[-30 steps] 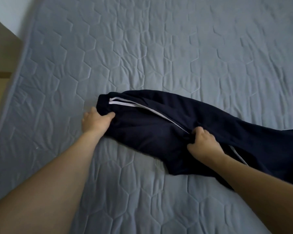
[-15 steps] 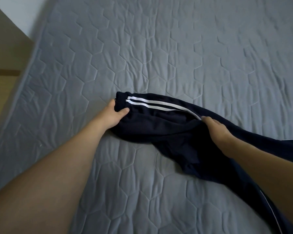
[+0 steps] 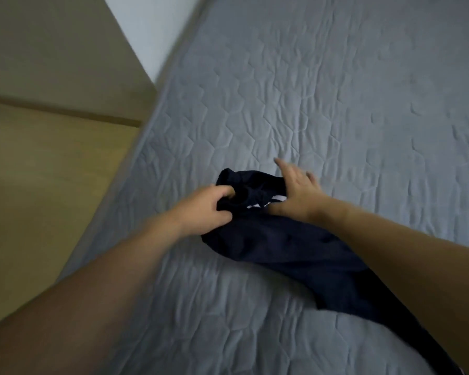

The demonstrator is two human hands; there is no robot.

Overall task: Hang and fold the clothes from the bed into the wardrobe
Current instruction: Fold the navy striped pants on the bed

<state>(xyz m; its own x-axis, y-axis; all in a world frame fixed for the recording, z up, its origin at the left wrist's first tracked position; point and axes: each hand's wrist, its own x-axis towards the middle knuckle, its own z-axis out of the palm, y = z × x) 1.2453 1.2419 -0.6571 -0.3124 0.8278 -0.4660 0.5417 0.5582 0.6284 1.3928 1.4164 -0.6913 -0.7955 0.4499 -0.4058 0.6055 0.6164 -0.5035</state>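
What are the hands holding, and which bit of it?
The left hand grips the dark navy trousers at their bunched end by the white stripes. The right hand rests on that end with fingers spread, gripping nothing.

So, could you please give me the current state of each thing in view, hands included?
Navy track pants: bunched, lying on the bed, not yet folded.
Left hand: grips the pants' bunched end.
Right hand: fingers straight, resting on the pants; blurred.
Bed: covered with a grey quilted cover, wrinkled.
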